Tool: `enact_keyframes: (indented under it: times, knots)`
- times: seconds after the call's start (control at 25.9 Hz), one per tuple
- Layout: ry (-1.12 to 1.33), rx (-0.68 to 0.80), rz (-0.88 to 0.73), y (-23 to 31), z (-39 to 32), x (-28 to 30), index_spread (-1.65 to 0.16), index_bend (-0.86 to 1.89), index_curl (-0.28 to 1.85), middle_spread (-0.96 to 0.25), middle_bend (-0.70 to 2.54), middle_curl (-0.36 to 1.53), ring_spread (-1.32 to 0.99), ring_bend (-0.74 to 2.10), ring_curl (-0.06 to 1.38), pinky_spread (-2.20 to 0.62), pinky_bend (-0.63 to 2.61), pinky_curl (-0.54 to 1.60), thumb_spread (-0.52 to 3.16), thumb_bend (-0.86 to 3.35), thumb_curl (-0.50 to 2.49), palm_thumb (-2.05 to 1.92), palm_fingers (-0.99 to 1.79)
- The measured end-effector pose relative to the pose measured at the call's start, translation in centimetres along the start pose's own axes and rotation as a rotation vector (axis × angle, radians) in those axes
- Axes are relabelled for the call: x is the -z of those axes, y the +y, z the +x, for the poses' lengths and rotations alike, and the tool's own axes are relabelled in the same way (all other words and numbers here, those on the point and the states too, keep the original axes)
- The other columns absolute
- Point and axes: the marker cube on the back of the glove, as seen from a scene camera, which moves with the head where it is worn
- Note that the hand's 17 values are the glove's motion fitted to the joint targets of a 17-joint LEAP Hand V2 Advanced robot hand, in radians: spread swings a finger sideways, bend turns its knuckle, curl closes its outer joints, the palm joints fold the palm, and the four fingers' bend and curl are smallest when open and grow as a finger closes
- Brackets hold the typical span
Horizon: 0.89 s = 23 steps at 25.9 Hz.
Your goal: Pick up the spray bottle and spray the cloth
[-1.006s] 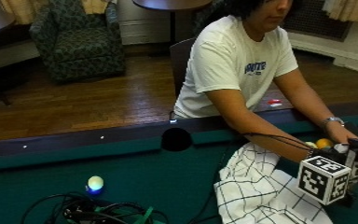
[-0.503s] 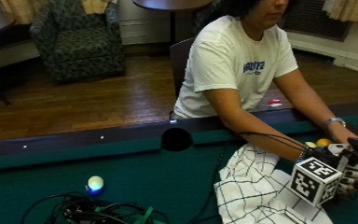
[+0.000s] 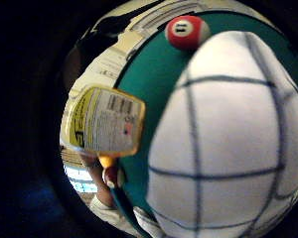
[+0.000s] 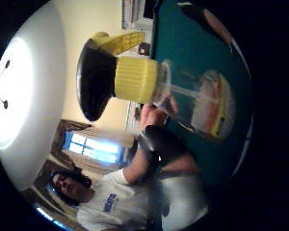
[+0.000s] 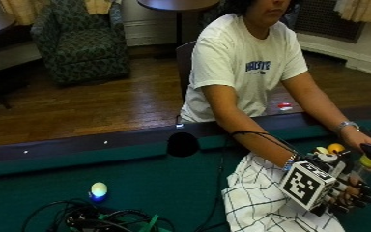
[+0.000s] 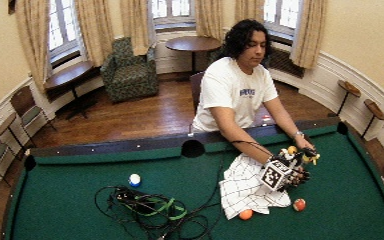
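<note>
One spray bottle (image 5: 365, 166) we see gripped in the gloved right hand (image 5: 346, 186), fingers curled around it, above the checked cloth (image 5: 263, 203) near the pool table's (image 5: 108, 169) right end.

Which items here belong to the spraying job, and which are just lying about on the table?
Belonging to the job:
spray bottle, held in the gloved right hand
checked cloth, spread on the green felt

Lying about:
billiard balls: white and blue, orange, red
tangle of cables
</note>
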Motion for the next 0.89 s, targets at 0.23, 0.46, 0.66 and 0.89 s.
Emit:
enact_keyframes:
  times: [0.23, 0.46, 0.66, 0.89]
  knots:
    - [0.25, 0.007, -0.081, 3.7, 1.5, 4.3, -0.39, 0.11, 0.43, -0.16, 0.29, 0.4, -0.19, 0.36, 0.35, 0.15, 0.36, 0.37, 0.91, -0.08, 0.55, 0.46, 0.25]
    - [0.499, 0.092, -0.178, 8.1, 0.0, 8.2, -0.41, 0.14, 0.39, -0.16, 0.24, 0.38, -0.2, 0.32, 0.32, 0.18, 0.34, 0.36, 0.94, -0.05, 0.49, 0.39, 0.22]
    - [0.679, 0.236, -0.193, 11.6, -3.7, 10.8, -0.43, 0.15, 0.36, -0.15, 0.23, 0.37, -0.18, 0.31, 0.31, 0.19, 0.32, 0.35, 0.96, -0.04, 0.45, 0.37, 0.23]
    - [0.779, 0.31, -0.231, 14.5, -7.6, 12.7, -0.44, 0.14, 0.34, -0.15, 0.22, 0.36, -0.18, 0.29, 0.31, 0.19, 0.3, 0.34, 0.97, -0.03, 0.42, 0.36, 0.24]
